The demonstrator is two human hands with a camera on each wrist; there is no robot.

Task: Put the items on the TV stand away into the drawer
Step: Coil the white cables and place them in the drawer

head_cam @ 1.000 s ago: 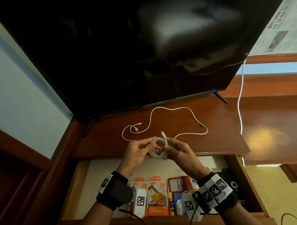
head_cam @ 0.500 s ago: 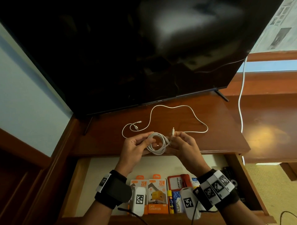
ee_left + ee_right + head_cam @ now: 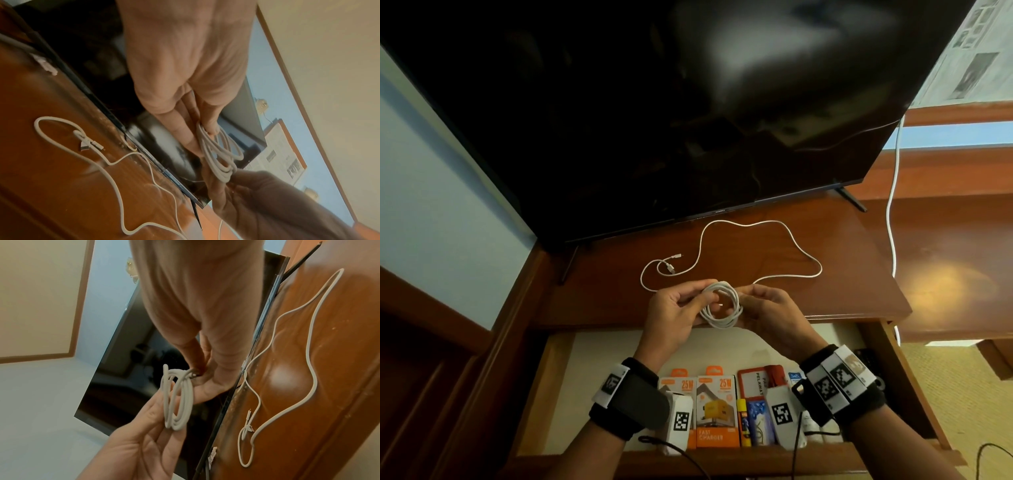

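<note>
A white cable wound into a small coil hangs between my two hands above the front edge of the TV stand. My left hand pinches the coil's left side with thumb and fingers. My right hand pinches its right side, where a metal plug end shows. A second white cable lies loose and uncoiled on the stand just beyond the hands. The drawer stands open below my wrists.
A large black TV fills the back of the stand. A thick white cord hangs down at the right. Orange charger boxes, small packets and a dark remote lie in the drawer's front and right; its left floor is bare.
The plug end that stuck up above the coil now lies tucked in by the right fingers. Both hands have shifted slightly forward over the stand's edge. The loose cable has not moved.
</note>
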